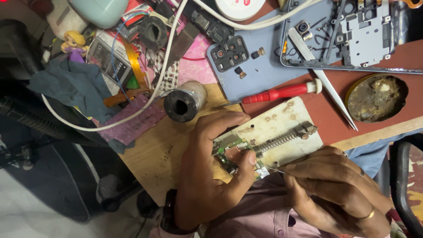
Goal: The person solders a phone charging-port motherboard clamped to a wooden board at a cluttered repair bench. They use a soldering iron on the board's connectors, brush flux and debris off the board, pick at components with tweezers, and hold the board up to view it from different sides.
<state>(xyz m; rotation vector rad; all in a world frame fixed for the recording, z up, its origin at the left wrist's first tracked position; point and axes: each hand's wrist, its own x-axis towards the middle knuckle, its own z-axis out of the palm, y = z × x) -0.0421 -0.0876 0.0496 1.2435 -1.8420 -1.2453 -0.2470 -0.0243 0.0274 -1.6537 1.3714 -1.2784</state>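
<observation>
My left hand (210, 169) grips a small green circuit board (232, 154), thumb pressing its top, against a white spring-loaded holder plate (282, 128) on the wooden bench. My right hand (339, 187), with a ring on one finger, pinches a thin metal pointed tool (275, 169) whose tip touches the board's lower right edge. The holder's spring (280, 139) runs to a metal clamp at the right.
A red-handled screwdriver (277, 93), white tweezers (326, 83), a blue phone back cover (246, 66), an opened phone frame (352, 35), a round tin of flux (376, 98), a black-cored roll (183, 103), white cables, cloths and a small doll (75, 45) crowd the bench.
</observation>
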